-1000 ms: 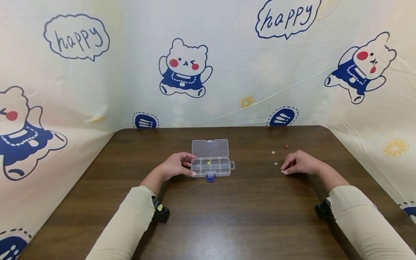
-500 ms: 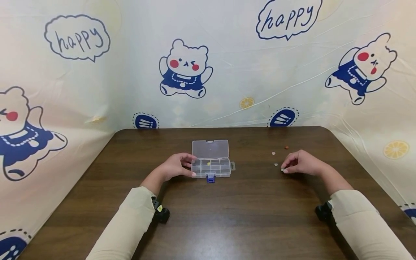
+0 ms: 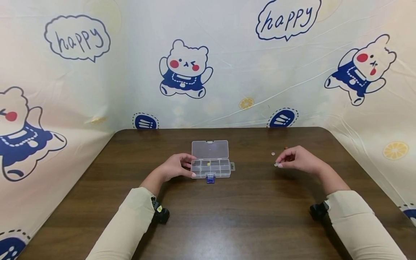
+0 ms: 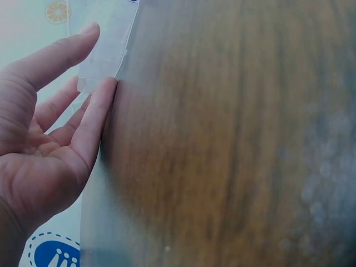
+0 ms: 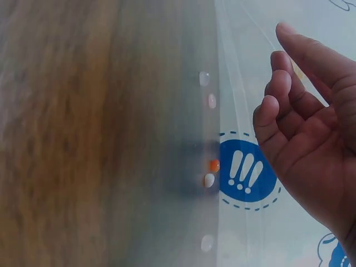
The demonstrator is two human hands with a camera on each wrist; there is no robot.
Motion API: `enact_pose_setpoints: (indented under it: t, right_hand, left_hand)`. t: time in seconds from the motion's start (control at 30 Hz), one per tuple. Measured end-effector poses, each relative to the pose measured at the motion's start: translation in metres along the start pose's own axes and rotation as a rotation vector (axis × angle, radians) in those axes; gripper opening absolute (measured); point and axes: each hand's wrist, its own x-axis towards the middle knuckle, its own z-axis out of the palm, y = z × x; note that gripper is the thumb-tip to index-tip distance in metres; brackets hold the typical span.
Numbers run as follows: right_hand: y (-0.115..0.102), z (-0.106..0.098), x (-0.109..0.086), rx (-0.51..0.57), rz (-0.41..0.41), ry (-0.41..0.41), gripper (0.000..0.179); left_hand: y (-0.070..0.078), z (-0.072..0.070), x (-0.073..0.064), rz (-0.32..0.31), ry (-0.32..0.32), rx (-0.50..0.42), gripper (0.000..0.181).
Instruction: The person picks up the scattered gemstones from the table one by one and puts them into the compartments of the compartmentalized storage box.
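A clear plastic compartment box [image 3: 220,169] lies on the table with its lid [image 3: 211,148] swung back and a blue latch [image 3: 210,179] at the front. One compartment has a small yellow piece [image 3: 208,164] in it. My left hand [image 3: 175,167] holds the box's left end, thumb at the front corner, fingers at the back; the left wrist view shows its fingers [image 4: 100,105] against the box wall. Right of the box, my right hand [image 3: 302,159] pinches a small whitish oval piece [image 3: 276,165] low over the table, like a pill or bead.
A pinkish oval piece [image 3: 273,154] lies behind the right fingertips. An orange piece [image 5: 214,166], a white one [image 5: 209,180] and a translucent one [image 5: 207,243] rest on the table [image 3: 208,216]. A printed cloth [image 3: 227,72] hangs around the table.
My right hand has moved left and slightly away from me, from one whitish piece to the spot of another, and now partly covers the orange piece. The left hand and box stay put.
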Motion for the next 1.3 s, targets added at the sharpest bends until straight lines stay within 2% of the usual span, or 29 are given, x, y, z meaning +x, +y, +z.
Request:
enact_pose_setpoints:
  t: [0.33,0.67,1.3]
  right_hand:
    - [-0.014,0.004,0.006,0.043,-0.054,0.049,0.016]
    - [-0.024,0.008,0.014,0.089,-0.067,0.078,0.025]
    - [-0.047,0.015,0.036,0.093,-0.147,0.087,0.018]
  left_hand:
    - [0.002,0.000,-0.002,0.000,0.001,0.001,0.066]
    - [0.003,-0.001,-0.002,-0.003,0.003,-0.006,0.067]
    - [0.001,0.000,-0.001,0.006,0.006,0.008,0.067]
